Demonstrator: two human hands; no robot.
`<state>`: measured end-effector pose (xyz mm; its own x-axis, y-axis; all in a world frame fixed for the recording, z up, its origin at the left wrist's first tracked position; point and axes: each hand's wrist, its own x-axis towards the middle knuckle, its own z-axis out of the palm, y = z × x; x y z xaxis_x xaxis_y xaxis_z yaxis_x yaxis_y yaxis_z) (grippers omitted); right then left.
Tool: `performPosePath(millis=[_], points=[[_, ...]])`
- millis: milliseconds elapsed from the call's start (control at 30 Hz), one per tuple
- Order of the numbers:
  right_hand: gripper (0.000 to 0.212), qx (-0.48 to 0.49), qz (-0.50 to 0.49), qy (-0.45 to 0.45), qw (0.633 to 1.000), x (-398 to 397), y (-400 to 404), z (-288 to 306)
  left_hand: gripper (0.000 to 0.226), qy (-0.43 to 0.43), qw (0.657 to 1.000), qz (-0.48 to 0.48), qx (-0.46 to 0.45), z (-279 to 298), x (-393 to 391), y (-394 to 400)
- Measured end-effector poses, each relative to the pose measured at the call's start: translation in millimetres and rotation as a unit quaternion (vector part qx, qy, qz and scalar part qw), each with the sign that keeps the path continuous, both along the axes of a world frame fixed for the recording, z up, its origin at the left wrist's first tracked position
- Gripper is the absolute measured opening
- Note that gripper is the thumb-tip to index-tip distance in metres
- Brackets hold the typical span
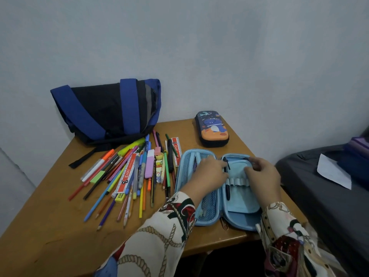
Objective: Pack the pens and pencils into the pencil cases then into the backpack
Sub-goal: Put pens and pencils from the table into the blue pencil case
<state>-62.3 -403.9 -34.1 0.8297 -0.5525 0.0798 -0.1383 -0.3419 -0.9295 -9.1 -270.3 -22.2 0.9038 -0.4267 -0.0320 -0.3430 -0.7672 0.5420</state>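
Note:
A light-blue pencil case (237,214) lies open at the table's front right. A black pen (227,188) sits in an elastic loop on its inner flap. My left hand (207,173) reaches over the mesh half and pinches this pen near its top. Over the flap's right side, my right hand (263,172) curls its fingers round a dark pen tip (246,158) at the flap's upper corner. A heap of pens and pencils (135,172) lies left of the case. A closed dinosaur pencil case (212,128) stands behind. The blue-black backpack (103,110) leans on the wall, back left.
The wooden table (50,226) stands in a wall corner. Rulers, erasers and highlighters are mixed into the heap. A backpack strap (81,158) trails onto the table. To the right is a dark bed (329,206) with a sheet of paper (333,170).

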Motion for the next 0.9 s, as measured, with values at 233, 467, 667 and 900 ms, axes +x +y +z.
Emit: performPosePath(millis=[233,467,667,900], points=[[0.037,-0.007,-0.001,0.003,1.0,1.0,-0.9,-0.7,0.034,-0.069,0.997,-0.014,0.03,-8.4,-14.5,4.2],[0.034,0.002,-0.006,-0.005,1.0,-2.2,-2.1,0.8,0.034,-0.039,0.995,0.014,-0.09,-4.0,-17.8,16.4],[0.039,-0.034,-0.006,0.004,0.999,-0.9,1.3,1.2,0.026,-0.154,0.951,0.248,-0.105,-8.3,5.7,68.1],[0.039,-0.034,-0.002,0.011,0.999,-2.1,3.7,1.5,0.032,-0.165,0.941,0.278,0.102,-10.5,16.7,93.6]])
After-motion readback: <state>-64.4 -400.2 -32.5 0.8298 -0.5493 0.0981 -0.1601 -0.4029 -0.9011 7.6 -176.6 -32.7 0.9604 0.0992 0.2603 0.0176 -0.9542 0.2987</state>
